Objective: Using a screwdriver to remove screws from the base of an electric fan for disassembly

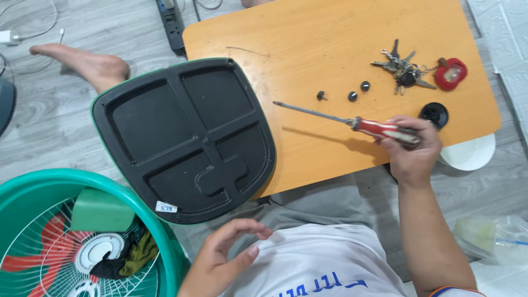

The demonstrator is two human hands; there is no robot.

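Far out to the left of the grip there's a green basin (175,258) with a white fan grille (49,247), a green block (102,210) and some dark rags (129,258) in it, and one bare foot (91,63) up on the grey floor. Closer in, one big black base plate (187,137) lies underside up, half on the wooden table (330,33) and half off its edge. The left hand (223,258) is empty, fingers loosely curled and open, hovering low by the lap just below that plate, not touching anything I can see. Then the one screwdriver (352,122): the right hand (412,151) is closed around its red handle, and the shaft runs long and nearly level out to the left of the grip, tip pointing toward the plate but well short of it, so the right hand is clearly the nearer one to the tool. Just above the shaft, up and left of the grip, sit three small dark screws (352,96) in a loose row. Up and a bit right of the grip there's one bunch of keys (402,70) with a red fob (451,73), one black round cap (434,114) just beside the knuckles, and a white bowl (470,154) peeking out under the table edge. A clear plastic bag (489,236) lies down to the right on the floor.
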